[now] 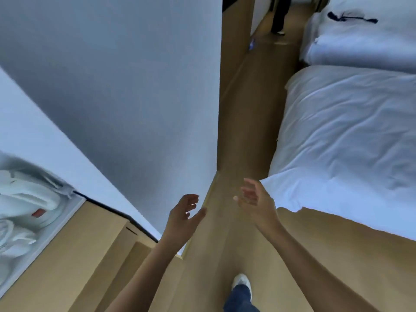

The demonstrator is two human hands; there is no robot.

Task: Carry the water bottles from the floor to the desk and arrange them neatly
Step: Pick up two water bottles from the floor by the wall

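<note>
A: Hands first. State?

B: Left hand (185, 212) raised at mid-frame, fingers loosely spread, palm turned inward, holding nothing. Right hand (255, 199) level with it, fingers relaxed and apart, palm facing the left one, also holding nothing. The two are near each other but not touching. Both forearms bare.

A: Below them?

B: Wooden floor (245, 136), a narrow aisle. One white shoe (240, 281) with a blue trouser leg (239, 298) at the bottom edge.

A: To the sides?

B: White wall (126, 97) on the left, its corner just beyond the left hand. Wooden cabinet (74, 255) at lower left, with folded white towels (24, 208) beside it. On the right, a bed with white bedding (346, 140); a second bed (360, 39) past it.

A: The bottles?

B: A small blue-and-clear object (252, 44) lies on the floor far down the aisle, by the wall; too blurred to confirm as a water bottle. Near it, a second person's dark-trousered legs (279, 16).
</note>
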